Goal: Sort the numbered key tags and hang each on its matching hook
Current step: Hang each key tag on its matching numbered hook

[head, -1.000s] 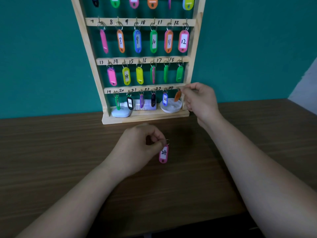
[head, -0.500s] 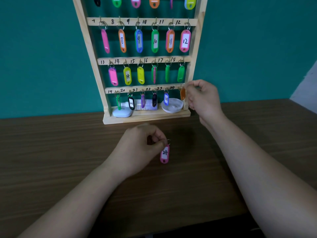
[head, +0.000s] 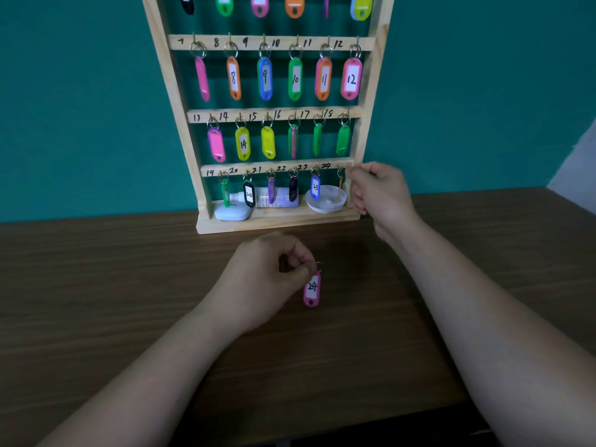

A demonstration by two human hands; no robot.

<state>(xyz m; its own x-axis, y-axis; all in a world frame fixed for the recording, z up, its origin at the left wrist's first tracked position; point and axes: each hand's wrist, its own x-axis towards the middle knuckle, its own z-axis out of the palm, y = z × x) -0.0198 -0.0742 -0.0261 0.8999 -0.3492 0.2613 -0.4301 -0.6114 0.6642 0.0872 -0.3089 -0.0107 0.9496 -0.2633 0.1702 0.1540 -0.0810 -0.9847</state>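
A wooden key rack (head: pixel 175 91) stands on the table against the teal wall, its numbered rows full of coloured tags. My left hand (head: pixel 267 279) is low over the table in front of the rack and pinches the ring of a pink tag marked 24 (head: pixel 312 289), which dangles below my fingers. My right hand (head: pixel 380 191) is at the right end of the bottom row, with its fingertips on the ring of an orange tag (head: pixel 339 191). That tag hangs edge-on at the hook marked 24, so its number is hidden.
On the rack's bottom shelf lie a white case (head: pixel 232 212), a tube (head: pixel 280 198) and a white dish (head: pixel 325 204) behind the lowest tags. The brown wooden table (head: pixel 129 285) stretches to both sides. A pale wall corner shows at far right.
The orange tag under my right fingers has swung from tilted to hanging straight and edge-on at hook 24. My left hand has kept the pink 24 tag still.
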